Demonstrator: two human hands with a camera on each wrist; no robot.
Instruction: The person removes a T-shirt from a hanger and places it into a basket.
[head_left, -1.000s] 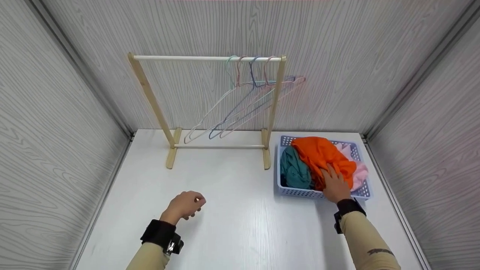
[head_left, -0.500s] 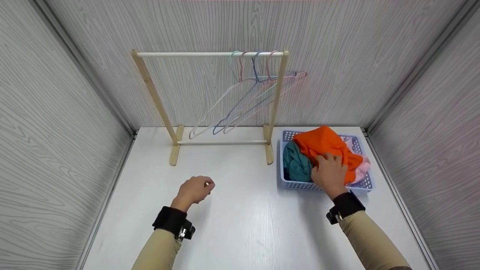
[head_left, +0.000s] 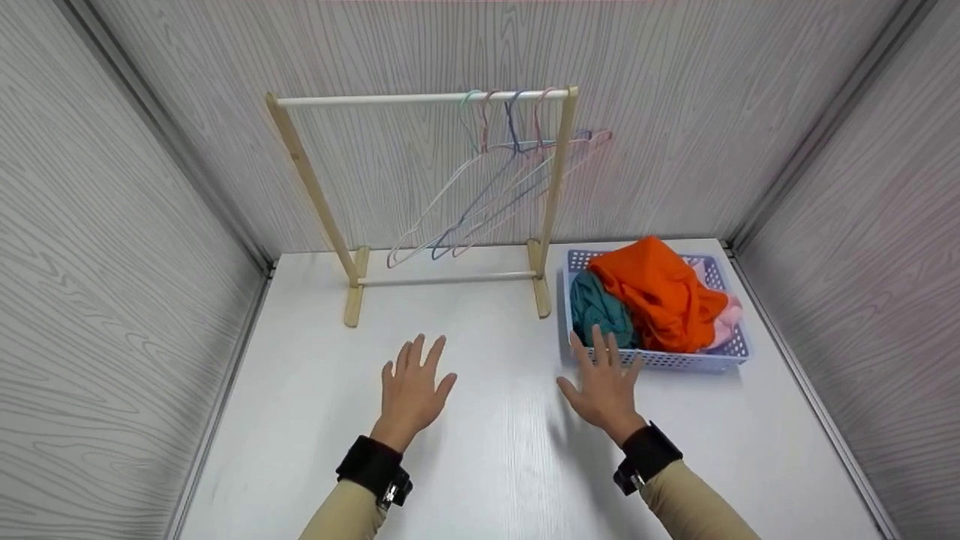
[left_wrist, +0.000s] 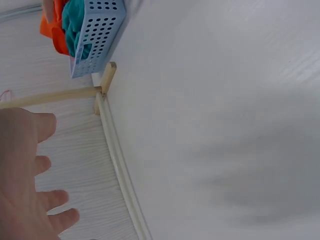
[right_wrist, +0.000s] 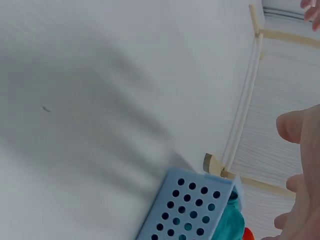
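My left hand point(head_left: 411, 396) is held over the white table with fingers spread and nothing in it. Fingers spread too, my right hand point(head_left: 604, 390) hovers by the front left corner of a light-blue perforated basket point(head_left: 675, 361), its fingertips overlapping the rim in the head view. Heaped inside lie an orange cloth point(head_left: 660, 296), a teal cloth point(head_left: 600, 309) and a pink cloth point(head_left: 727, 321). In the left wrist view the spread left fingers show beside the rack, and the basket point(left_wrist: 102, 37) stands beyond. The right wrist view has the basket's side point(right_wrist: 187, 207) below the right hand point(right_wrist: 305, 190).
A wooden rack point(head_left: 309, 187) with a white top rail point(head_left: 375, 99) stands at the back, left of the basket. Several thin hangers point(head_left: 480, 196) in green, pink and blue hang at the rail's right end. Wood-grain walls enclose the table point(head_left: 495, 405) on three sides.
My right hand has left the orange cloth and moved left and toward me, its fingers now spread. My left hand has moved slightly right and uncurled. The cloth stays in the basket.
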